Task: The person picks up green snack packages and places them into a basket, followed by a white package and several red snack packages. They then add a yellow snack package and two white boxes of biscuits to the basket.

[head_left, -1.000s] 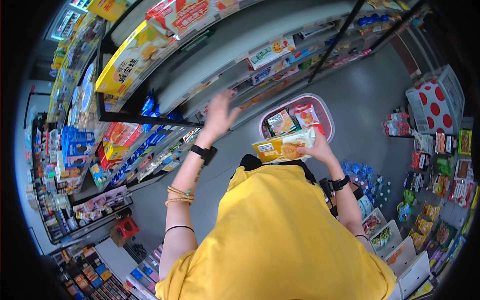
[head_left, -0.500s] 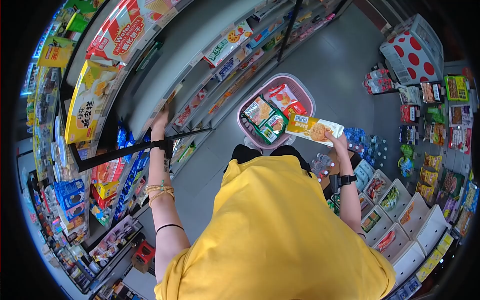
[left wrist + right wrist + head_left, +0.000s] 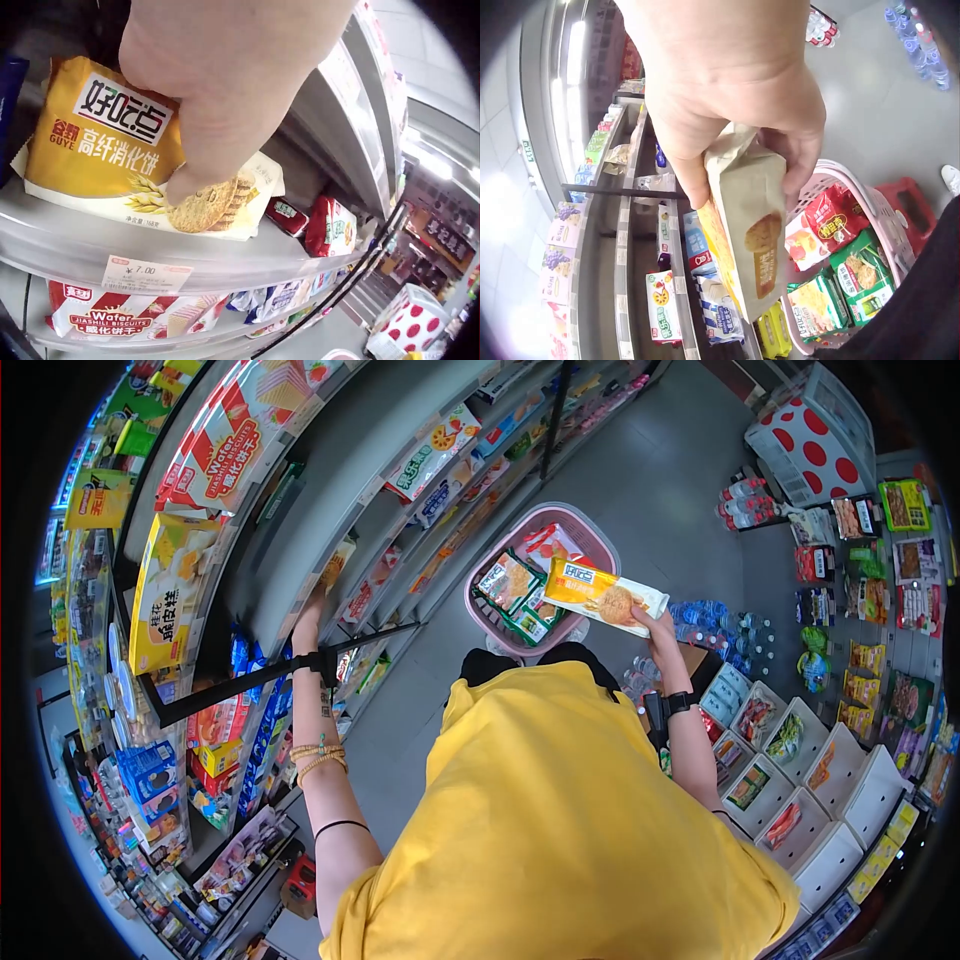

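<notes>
On a shelf in the left wrist view lies a yellow and white biscuit pack (image 3: 105, 150), above a price tag reading 7.00. My left hand (image 3: 217, 82) has its thumb on the pack's front, with the other fingers hidden behind it; the head view shows this hand (image 3: 311, 622) at the shelf edge. My right hand (image 3: 735, 112) pinches a similar yellow and white pack (image 3: 751, 225) by one end. In the head view that pack (image 3: 605, 596) is held beside a pink basket (image 3: 598, 542), partly over its rim, and green packs (image 3: 508, 582) and a red one lie inside the basket.
Shelf tiers with boxed biscuits (image 3: 435, 450) run along the left, with a black frame bar (image 3: 230, 685) near my left forearm. Bottles (image 3: 715, 630) and white bins (image 3: 790, 740) stand at the right. A red-dotted box (image 3: 812, 445) is farther back.
My left hand has gone from above the floor to the shelf and onto a pack there. My right hand, still holding its pack, moved right from the front of the basket.
</notes>
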The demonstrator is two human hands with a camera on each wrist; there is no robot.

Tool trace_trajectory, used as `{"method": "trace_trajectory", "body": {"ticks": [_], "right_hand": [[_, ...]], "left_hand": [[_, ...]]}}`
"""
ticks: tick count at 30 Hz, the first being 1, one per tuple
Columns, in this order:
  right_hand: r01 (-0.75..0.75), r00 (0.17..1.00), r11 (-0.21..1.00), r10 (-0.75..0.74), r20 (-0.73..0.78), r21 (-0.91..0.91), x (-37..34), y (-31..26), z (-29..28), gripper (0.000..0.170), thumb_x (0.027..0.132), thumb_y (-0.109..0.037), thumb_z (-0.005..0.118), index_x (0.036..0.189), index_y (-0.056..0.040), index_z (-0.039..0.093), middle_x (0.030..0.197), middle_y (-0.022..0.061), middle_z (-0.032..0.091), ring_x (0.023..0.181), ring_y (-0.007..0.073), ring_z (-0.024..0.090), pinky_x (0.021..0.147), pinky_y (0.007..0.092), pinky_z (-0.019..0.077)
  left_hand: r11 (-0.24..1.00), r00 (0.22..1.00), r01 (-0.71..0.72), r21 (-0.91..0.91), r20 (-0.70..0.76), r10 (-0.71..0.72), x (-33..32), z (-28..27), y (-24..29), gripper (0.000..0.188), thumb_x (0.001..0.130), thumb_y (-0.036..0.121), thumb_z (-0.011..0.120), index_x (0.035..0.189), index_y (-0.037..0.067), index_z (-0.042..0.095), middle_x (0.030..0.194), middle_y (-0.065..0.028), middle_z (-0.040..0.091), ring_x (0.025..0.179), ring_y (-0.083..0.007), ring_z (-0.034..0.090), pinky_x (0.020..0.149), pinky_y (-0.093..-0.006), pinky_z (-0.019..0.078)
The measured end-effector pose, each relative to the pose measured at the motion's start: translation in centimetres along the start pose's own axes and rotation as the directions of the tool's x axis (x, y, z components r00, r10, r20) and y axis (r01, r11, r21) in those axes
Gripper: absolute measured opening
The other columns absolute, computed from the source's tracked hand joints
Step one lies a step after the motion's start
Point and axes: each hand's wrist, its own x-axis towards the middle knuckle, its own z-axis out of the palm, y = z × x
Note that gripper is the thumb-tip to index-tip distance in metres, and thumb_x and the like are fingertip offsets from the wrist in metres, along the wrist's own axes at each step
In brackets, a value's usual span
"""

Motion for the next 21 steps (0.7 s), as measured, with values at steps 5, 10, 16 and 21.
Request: {"method": "trace_trajectory", "body": {"ticks": [5,10,16,21], "right_hand": [[0.018,1.000,1.000,-0.018,0.025,-0.001,-0.1,-0.6,0.9,0.058,0.085,-0.011,0.079,0.132,-0.0003,0.048,0.126,0.0112,0.063,0.116,0.0200,0.062,0.101,0.0330,0.0483],[0.042,0.997,0.999,-0.042,0.065,0.007,-0.2,-0.9,1.3,0.055,0.084,-0.011,0.079,0.130,-0.0007,0.050,0.125,0.0105,0.064,0.114,0.0197,0.063,0.100,0.0327,0.0492],[0.113,0.989,0.993,-0.110,0.095,-0.035,-1.1,-1.5,1.9,0.055,0.082,-0.010,0.081,0.128,-0.0010,0.051,0.121,0.0089,0.065,0.111,0.0178,0.063,0.098,0.0319,0.0497],[0.366,0.928,0.902,-0.333,0.170,-0.229,-2.3,-2.8,2.6,0.061,0.079,-0.010,0.084,0.130,-0.0023,0.051,0.120,0.0070,0.064,0.112,0.0167,0.062,0.099,0.0319,0.0485]], "left_hand": [[0.937,0.997,0.008,0.350,-0.070,0.018,0.6,0.7,0.9,0.044,0.098,0.036,0.054,0.119,-0.001,0.065,0.120,-0.0252,0.066,0.110,-0.0472,0.060,0.094,-0.0496,0.0484],[0.876,0.982,0.070,0.477,-0.185,0.023,-1.2,0.5,4.0,0.039,0.099,0.032,0.053,0.117,-0.001,0.065,0.113,-0.0268,0.067,0.103,-0.0456,0.064,0.090,-0.0530,0.0498],[0.896,0.972,0.052,0.441,-0.226,0.055,-2.5,0.5,5.5,0.033,0.097,0.024,0.056,0.117,-0.001,0.062,0.109,-0.0294,0.066,0.100,-0.0459,0.064,0.089,-0.0549,0.0504],[0.913,0.977,-0.011,0.408,-0.190,0.096,-3.0,0.0,6.2,0.039,0.091,0.019,0.062,0.123,-0.001,0.056,0.115,-0.0301,0.063,0.103,-0.0463,0.063,0.088,-0.0553,0.0505]]}}
